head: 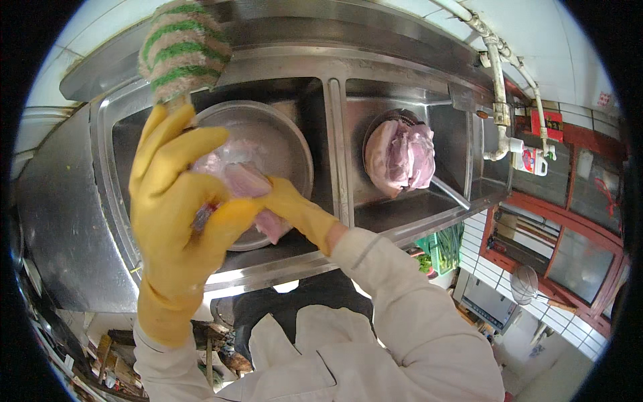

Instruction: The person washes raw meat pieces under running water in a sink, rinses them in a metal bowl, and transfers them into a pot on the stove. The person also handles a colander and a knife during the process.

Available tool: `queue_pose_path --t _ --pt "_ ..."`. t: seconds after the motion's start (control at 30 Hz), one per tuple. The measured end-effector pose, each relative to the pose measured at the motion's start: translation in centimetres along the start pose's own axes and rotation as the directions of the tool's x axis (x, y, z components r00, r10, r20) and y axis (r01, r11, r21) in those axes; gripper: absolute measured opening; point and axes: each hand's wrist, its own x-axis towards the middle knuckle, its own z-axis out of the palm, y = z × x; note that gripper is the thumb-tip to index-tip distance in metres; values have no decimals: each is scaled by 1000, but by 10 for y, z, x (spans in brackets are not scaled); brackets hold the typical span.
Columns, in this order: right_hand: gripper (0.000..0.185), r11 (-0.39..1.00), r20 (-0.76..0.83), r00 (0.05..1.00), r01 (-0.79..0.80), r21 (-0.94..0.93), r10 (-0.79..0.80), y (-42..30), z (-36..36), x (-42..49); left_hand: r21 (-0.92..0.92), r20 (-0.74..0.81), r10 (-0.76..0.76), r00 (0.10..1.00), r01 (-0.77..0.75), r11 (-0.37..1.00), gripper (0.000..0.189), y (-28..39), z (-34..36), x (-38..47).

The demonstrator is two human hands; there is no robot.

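My left hand (173, 216), in a yellow rubber glove, is raised over the left sink basin. Its thumb and palm grip a piece of raw pink meat (246, 180), while the other fingers stand apart. A dark red part of the meat shows in the gap beside the thumb. From the other side my right hand (296, 208), gloved alike, pinches the same piece. Below both hands sits a round metal bowl (307, 166), its inside partly covered by the left hand. Just beyond the left fingertips is a fuzzy green-and-beige striped cloth cover (186, 50); contact cannot be told.
In the right sink basin (366, 206), large raw meat pieces (402, 156) rest in a strainer with a metal handle (449, 192). A steel divider (339, 151) separates the basins. White pipes (497, 80) run along the wall. A green crate (447, 246) holds vegetables near the sink's front.
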Motion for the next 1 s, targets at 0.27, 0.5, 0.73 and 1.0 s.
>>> queue_pose_path --t 0.27,0.5,0.73,1.0 --pt "86 979 -178 963 204 -3 -202 -27 -167 -148 -209 -279 -392 877 343 916 55 15 45 -101" --pt "92 966 -263 941 163 -200 -214 -67 -369 -131 -323 63 -473 879 466 824 55 77 115 -151" --pt "62 417 -386 873 -246 -875 -297 -2 -457 22 -272 245 -567 786 617 738 57 103 177 -137" --pt "48 364 -184 821 31 -931 -540 33 -452 18 -164 188 -738 649 761 627 54 72 163 -170"
